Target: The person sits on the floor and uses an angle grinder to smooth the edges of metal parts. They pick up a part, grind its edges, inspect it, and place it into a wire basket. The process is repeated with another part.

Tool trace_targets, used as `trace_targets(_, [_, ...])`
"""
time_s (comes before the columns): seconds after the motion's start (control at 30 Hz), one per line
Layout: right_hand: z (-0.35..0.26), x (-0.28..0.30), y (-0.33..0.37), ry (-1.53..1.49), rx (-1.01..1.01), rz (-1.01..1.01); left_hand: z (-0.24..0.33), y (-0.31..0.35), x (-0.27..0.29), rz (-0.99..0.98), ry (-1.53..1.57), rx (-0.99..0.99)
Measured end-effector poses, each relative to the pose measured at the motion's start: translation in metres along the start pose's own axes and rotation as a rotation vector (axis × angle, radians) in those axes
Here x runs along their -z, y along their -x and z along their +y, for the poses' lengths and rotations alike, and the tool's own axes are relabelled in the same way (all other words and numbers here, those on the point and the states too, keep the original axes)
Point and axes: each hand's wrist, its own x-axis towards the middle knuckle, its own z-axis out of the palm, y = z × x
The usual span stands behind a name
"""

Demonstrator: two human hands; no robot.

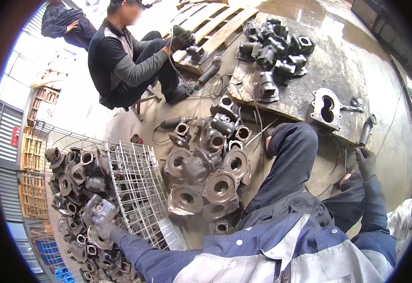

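My gloved left hand (104, 229) is closed on a grey metal casting (100, 210) with a flat, holed face. It holds this above a heap of similar castings (76, 177) in the wire mesh cage at the left. Out to the right, my gloved right hand (366, 162) has its fingers curled near the lower end of a dark, long-bodied tool (368, 129), which looks like a grinder. Whether the fingers grip it is unclear. Between cage and legs, round-flanged castings (220, 187) are piled on the floor.
A large board (338, 61) carries a cluster of dark castings (274, 49) and a flat two-holed casting (326, 109). Across from me a seated co-worker (128, 61) handles a part beside a wooden pallet (210, 26). Power tools (210, 70) and cables lie between us. The cage's mesh side (137, 188) leans near my left arm.
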Motion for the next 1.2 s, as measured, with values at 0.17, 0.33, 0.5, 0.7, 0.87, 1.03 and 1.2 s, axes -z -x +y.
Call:
trace_targets(0.17, [-0.007,0.013,-0.016,-0.032,-0.061,0.046,0.076,0.057,0.075,0.244,1.146,-0.17])
trace_targets(0.33, [-0.074,-0.044,-0.02,-0.253,0.099,-0.128,0.187,0.149,0.11,-0.158,1.507,-0.336])
trace_targets(0.5, [-0.169,-0.076,0.004,-0.639,0.118,-0.509,0.334,0.337,0.124,-0.942,1.812,-0.484])
trace_targets(0.7, [-0.189,-0.059,0.004,-1.084,0.05,-0.75,0.434,0.569,0.162,-1.823,1.733,-0.533])
trace_targets(0.87, [-0.151,-0.035,-0.005,-1.429,-0.06,-0.787,0.477,0.666,0.166,-2.193,1.542,-0.879])
trace_targets(1.03, [-0.092,-0.015,-0.052,-1.293,0.009,-0.488,0.541,0.735,0.144,-2.453,1.361,-1.06])
trace_targets(1.2, [-0.032,-0.016,-0.117,-1.208,-0.194,-0.11,0.579,0.812,0.134,-1.223,1.424,-2.031])
